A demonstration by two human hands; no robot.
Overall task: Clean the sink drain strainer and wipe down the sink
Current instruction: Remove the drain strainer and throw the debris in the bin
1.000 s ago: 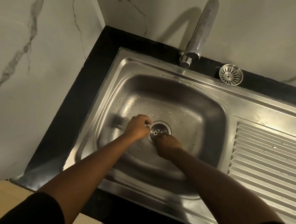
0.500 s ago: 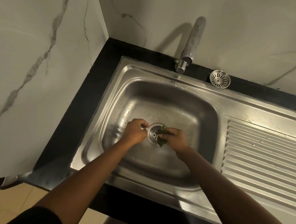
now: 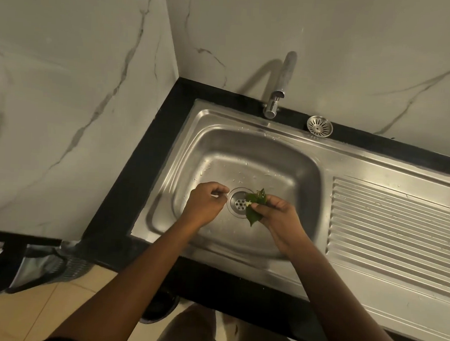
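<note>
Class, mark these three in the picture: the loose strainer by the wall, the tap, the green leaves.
loose strainer (image 3: 319,126), head view, centre of its slotted disc.
tap (image 3: 285,74), head view, middle of its long pipe.
green leaves (image 3: 259,197), head view, glossy face of the upper leaf.

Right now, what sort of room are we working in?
Most likely a home kitchen: a stainless steel sink with a ribbed drainboard, set in a black counter, and a tap on a marble-look wall.

right hand (image 3: 276,218) has pulled green leaves (image 3: 254,206) clear of the drain (image 3: 239,204).
</note>
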